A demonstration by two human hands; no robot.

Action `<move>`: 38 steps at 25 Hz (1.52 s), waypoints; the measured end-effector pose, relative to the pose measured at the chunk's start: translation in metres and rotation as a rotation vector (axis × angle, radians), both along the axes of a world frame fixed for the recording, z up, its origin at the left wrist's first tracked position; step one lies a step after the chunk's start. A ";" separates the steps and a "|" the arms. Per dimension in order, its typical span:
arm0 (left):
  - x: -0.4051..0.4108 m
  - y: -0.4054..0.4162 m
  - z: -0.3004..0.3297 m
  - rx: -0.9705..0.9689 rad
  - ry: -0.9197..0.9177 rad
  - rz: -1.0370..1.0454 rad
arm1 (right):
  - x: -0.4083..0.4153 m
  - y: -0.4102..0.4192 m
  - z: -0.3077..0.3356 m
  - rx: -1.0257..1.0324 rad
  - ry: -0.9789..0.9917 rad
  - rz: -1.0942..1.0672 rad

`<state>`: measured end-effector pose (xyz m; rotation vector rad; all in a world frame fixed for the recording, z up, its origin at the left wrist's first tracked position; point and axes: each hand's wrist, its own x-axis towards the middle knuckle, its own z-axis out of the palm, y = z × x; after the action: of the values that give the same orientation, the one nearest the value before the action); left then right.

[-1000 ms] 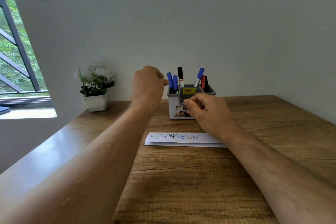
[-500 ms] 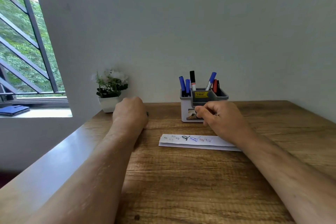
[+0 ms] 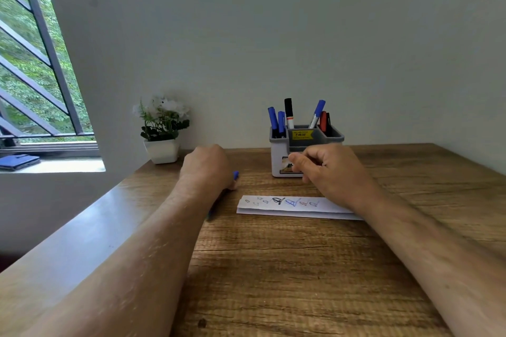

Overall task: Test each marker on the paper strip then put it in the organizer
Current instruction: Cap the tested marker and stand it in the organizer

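Observation:
My left hand (image 3: 205, 168) grips a blue marker (image 3: 236, 174) low over the table, left of the paper strip; only the blue end past my fingers and a dark bit under my wrist show. The white paper strip (image 3: 276, 208) lies flat with several scribbles in black, blue and red. Behind it stands the grey and white organizer (image 3: 279, 153), holding several markers (image 3: 289, 113) in blue, black and red. My right hand (image 3: 332, 172) hovers in front of the organizer, above the strip's right end, fingers loosely curled with nothing visible in them.
A small white pot with a flowering plant (image 3: 163, 131) stands at the back left of the wooden table (image 3: 287, 268). The wall runs right behind the organizer. A window with bars (image 3: 35, 63) is at the left, with a blue case (image 3: 17, 161) on its sill.
My left hand came down from the organizer's top to the table at the left, and now a blue marker shows in it. My right hand stayed by the organizer's front.

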<state>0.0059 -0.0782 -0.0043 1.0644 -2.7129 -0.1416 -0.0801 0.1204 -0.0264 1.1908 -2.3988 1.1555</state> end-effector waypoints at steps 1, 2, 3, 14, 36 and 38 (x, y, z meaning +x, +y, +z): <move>0.000 0.001 -0.001 0.014 0.010 0.001 | 0.000 0.000 0.000 -0.001 -0.002 0.000; -0.001 0.002 -0.001 0.035 0.030 0.005 | 0.000 0.000 0.000 -0.002 -0.004 0.000; -0.001 0.003 0.000 0.061 0.064 0.010 | -0.001 0.000 -0.001 -0.002 -0.005 0.001; 0.009 0.034 0.024 0.401 0.879 -0.180 | 0.000 0.002 -0.001 -0.035 0.013 0.017; 0.000 0.062 0.012 1.032 1.023 -0.607 | 0.005 0.002 0.004 -0.168 0.024 0.006; 0.000 0.065 0.011 1.061 1.023 -0.604 | 0.004 0.002 0.004 -0.156 0.049 0.032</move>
<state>0.0058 -0.0137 0.0070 0.0899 -1.7648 -1.7649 -0.0759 0.1227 -0.0228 1.1967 -2.2166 1.2807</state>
